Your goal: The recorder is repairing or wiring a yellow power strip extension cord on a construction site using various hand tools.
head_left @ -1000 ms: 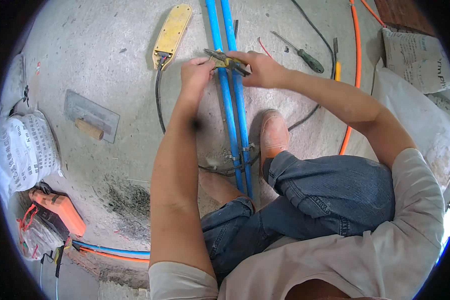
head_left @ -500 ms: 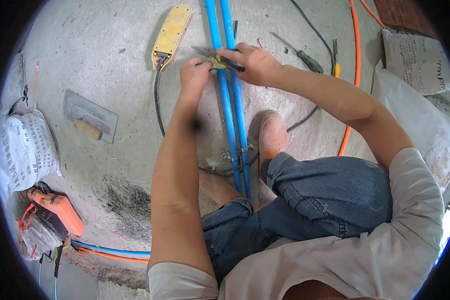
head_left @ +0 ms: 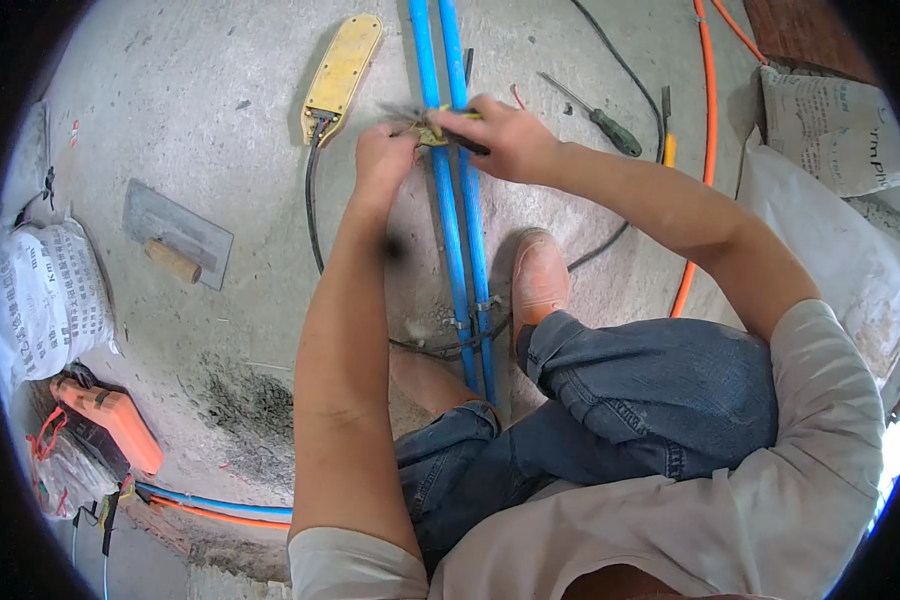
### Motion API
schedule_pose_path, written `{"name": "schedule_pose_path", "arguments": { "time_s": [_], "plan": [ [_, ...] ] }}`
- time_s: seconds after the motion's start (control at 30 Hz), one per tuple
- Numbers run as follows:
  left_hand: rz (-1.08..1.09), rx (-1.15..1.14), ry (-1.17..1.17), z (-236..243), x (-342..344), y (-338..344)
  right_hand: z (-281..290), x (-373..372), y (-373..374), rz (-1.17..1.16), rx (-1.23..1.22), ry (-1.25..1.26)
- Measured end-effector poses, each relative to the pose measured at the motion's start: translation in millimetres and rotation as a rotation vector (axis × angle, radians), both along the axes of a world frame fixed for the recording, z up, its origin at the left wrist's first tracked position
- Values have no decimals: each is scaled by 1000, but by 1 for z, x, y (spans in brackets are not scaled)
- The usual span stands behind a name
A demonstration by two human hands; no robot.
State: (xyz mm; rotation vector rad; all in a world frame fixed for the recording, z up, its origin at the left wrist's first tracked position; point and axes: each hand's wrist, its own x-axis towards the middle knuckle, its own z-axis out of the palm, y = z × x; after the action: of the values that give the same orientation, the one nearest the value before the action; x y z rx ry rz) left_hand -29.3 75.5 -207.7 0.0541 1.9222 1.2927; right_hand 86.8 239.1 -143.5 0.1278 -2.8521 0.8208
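My right hand (head_left: 515, 140) is closed round pliers (head_left: 468, 141) with dark and yellow handles, whose jaws are blurred and point left. Opposite it, my left hand (head_left: 383, 160) pinches something thin beside the jaws, too small to name. A yellowish piece (head_left: 432, 136) shows between the hands; what it belongs to is unclear. Both hands work just above two parallel blue conduits (head_left: 450, 220) on the concrete floor. Beyond my left hand lies a long yellow casing (head_left: 344, 68) with a black cable (head_left: 312, 200) running from its near end.
A trowel (head_left: 185, 235) lies at the left, near a white sack (head_left: 55, 295) and an orange case (head_left: 120, 425). To the right are a green-handled screwdriver (head_left: 615, 132), a yellow-handled tool (head_left: 669, 150), an orange conduit (head_left: 708, 130) and more sacks (head_left: 830, 130). My shoe (head_left: 542, 275) stands beside the conduits.
The pliers have turned slightly in my right hand, and their jaws are blurred in both frames. My left hand has barely moved and keeps its pinch. The whole view has shifted a little.
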Motion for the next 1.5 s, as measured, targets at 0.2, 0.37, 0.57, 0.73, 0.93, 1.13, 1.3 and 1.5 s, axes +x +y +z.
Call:
{"name": "schedule_pose_path", "arguments": {
  "time_s": [0.2, 0.37, 0.57, 0.73, 0.93, 1.13, 1.3, 1.5],
  "plan": [
    [4, 30, 16, 0, 1, -6, 6, -9, -7, -122, 19, -225],
    [299, 635, -566, 8, -15, -20, 6, 10, 1, -339, -175, -302],
    [300, 723, -659, 21, -12, -23, 20, 29, 20, -591, -1317, -840],
    [193, 777, -715, 32, -16, -33, 54, 24, -5, -354, -1347, -883],
    [166, 941, -716, 37, -20, -38, 83, 17, -26, -276, -1060, -1063],
    [172, 853, -601, 48, -13, -37, 90, 14, -36, -360, -986, -1025],
    [150, 734, -427, 53, -12, -36, 99, 9, -37, -267, -626, -1035],
    [123, 692, -358, 59, -10, -36, 106, 11, -45, -273, -425, -897]
  ]
}}
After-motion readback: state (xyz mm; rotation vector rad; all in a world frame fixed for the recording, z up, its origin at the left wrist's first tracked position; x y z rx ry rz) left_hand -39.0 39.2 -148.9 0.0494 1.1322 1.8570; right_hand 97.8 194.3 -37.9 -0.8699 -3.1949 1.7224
